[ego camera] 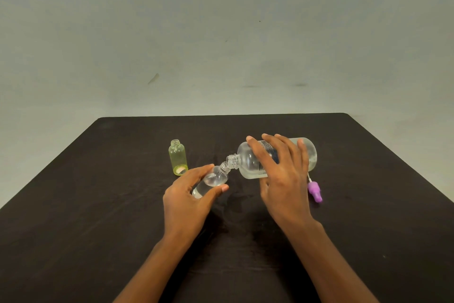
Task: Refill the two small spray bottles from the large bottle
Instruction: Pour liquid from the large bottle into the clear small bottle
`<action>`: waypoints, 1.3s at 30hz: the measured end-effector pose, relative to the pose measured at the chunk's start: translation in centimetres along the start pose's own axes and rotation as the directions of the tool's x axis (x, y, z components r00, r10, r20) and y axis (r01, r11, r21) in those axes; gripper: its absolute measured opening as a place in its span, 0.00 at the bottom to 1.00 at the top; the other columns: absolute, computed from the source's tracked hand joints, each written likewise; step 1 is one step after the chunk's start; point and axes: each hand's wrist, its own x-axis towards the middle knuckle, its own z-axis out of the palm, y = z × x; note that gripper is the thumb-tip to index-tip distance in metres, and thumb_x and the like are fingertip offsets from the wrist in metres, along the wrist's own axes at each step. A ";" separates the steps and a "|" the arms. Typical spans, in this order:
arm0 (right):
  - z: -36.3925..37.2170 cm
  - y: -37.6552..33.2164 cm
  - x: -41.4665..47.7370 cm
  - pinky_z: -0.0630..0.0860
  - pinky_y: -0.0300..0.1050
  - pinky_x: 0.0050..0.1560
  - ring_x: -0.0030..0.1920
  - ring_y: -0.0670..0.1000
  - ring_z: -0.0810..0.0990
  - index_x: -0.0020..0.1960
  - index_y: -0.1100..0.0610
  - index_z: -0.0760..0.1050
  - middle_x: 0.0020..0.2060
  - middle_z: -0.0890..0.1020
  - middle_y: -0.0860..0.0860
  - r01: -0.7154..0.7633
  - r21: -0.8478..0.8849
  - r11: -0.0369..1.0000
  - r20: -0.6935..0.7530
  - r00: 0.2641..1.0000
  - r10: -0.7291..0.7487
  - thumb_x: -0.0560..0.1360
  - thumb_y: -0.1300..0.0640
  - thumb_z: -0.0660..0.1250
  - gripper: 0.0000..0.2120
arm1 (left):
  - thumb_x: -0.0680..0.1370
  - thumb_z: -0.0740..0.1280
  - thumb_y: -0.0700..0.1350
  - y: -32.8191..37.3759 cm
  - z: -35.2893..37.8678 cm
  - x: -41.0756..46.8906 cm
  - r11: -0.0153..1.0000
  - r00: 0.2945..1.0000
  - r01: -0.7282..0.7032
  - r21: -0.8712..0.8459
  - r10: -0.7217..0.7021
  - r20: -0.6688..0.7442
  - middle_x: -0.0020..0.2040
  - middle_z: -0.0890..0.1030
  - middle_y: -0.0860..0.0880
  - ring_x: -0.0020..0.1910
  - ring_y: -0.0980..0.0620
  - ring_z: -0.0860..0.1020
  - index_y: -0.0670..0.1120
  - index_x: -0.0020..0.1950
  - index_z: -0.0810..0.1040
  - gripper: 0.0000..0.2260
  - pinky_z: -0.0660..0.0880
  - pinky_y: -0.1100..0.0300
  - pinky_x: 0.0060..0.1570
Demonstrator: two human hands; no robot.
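Observation:
My right hand (282,170) grips the large clear bottle (248,160), which is tipped on its side with its open neck pointing left and down. That neck meets the open neck of a small clear spray bottle (216,178), tilted toward it and partly filled with clear liquid. My left hand (186,194) holds this small bottle between thumb and fingers above the table. A second small bottle, yellow-green and uncapped (178,157), stands upright to the left.
A purple spray cap with its white dip tube (315,191) lies on the black table (98,204) just right of my right hand. A pale wall rises behind the table's far edge.

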 end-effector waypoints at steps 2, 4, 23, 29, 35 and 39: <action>0.0 0.0 0.0 0.55 0.55 0.72 0.66 0.56 0.71 0.68 0.49 0.71 0.61 0.76 0.54 0.001 -0.001 1.000 0.000 1.000 -0.001 0.62 0.73 0.72 0.39 | 0.63 0.79 0.44 0.0 0.0 0.0 1.000 1.000 -0.001 0.001 0.001 -0.003 0.49 0.82 0.63 0.49 0.63 0.80 0.60 0.50 0.79 0.19 0.76 0.62 0.54; 0.0 0.0 0.0 0.55 0.56 0.72 0.66 0.56 0.71 0.68 0.49 0.71 0.61 0.76 0.54 0.001 -0.001 1.000 0.002 1.000 -0.001 0.62 0.73 0.72 0.39 | 0.63 0.79 0.45 -0.1 0.0 0.0 1.000 1.000 0.000 0.001 0.000 -0.002 0.48 0.83 0.61 0.49 0.63 0.80 0.59 0.50 0.80 0.19 0.76 0.60 0.54; 0.0 0.1 -0.1 0.55 0.56 0.72 0.66 0.55 0.70 0.68 0.47 0.69 0.61 0.76 0.53 0.001 0.008 1.000 0.005 1.000 -0.001 0.62 0.74 0.72 0.40 | 0.64 0.79 0.44 0.0 0.0 0.0 1.000 1.000 0.007 -0.007 -0.007 0.000 0.47 0.83 0.59 0.50 0.62 0.80 0.58 0.51 0.80 0.19 0.76 0.55 0.55; 0.0 0.1 0.0 0.56 0.56 0.72 0.66 0.55 0.70 0.68 0.47 0.68 0.61 0.76 0.54 0.002 0.013 1.000 0.002 1.000 -0.002 0.62 0.74 0.72 0.41 | 0.63 0.79 0.44 0.0 0.0 0.0 1.000 1.000 0.012 -0.002 -0.012 -0.001 0.48 0.83 0.58 0.50 0.62 0.80 0.57 0.51 0.80 0.19 0.76 0.55 0.55; 0.0 0.1 0.0 0.56 0.57 0.72 0.66 0.55 0.70 0.69 0.47 0.67 0.61 0.76 0.54 0.004 0.013 1.000 0.005 1.000 -0.004 0.62 0.74 0.72 0.41 | 0.64 0.79 0.44 0.1 0.0 0.0 1.000 1.000 0.009 0.004 -0.009 0.003 0.48 0.83 0.58 0.50 0.62 0.80 0.58 0.51 0.80 0.19 0.76 0.57 0.55; 0.0 0.2 0.0 0.56 0.56 0.72 0.66 0.55 0.70 0.69 0.47 0.68 0.61 0.76 0.54 0.005 0.014 1.000 0.002 1.000 -0.005 0.62 0.74 0.72 0.41 | 0.64 0.79 0.45 0.1 0.0 0.0 1.000 1.000 0.014 0.003 -0.014 0.004 0.47 0.83 0.58 0.50 0.62 0.80 0.58 0.50 0.80 0.19 0.76 0.58 0.55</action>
